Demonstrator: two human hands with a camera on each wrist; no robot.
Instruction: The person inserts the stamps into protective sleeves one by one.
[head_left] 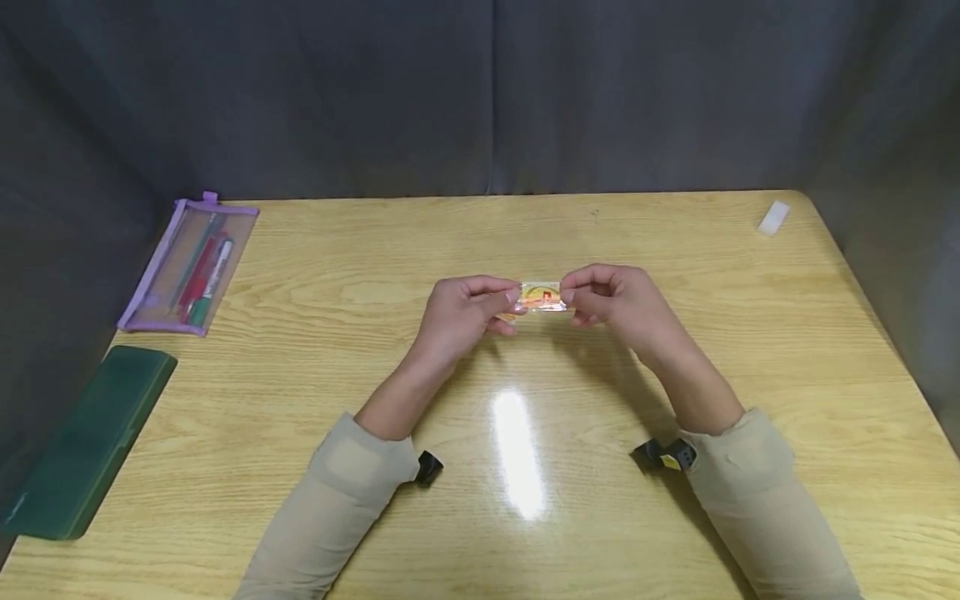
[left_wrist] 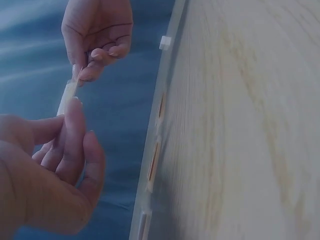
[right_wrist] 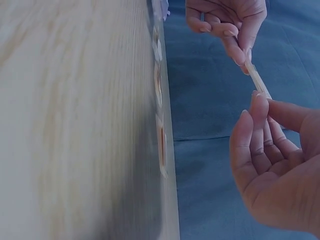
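Observation:
A small, flat, shiny packet (head_left: 542,297) with yellow and orange print is held level above the middle of the table. My left hand (head_left: 467,312) pinches its left end between thumb and forefinger. At the other end, the thumb and forefinger of my right hand (head_left: 618,307) do the same. The packet (left_wrist: 66,95) shows as a thin pale strip between both hands in the left wrist view. Seen from the right wrist, the packet (right_wrist: 258,82) is likewise nearly edge-on, its ends covered by fingertips.
On the wood-grain table (head_left: 360,233), a purple-edged mesh pouch (head_left: 161,279) with pens lies at the far left. Nearer on that side is a dark green case (head_left: 90,442). A small white block (head_left: 773,217) lies at the back right corner. Dark curtains (head_left: 375,100) hang behind.

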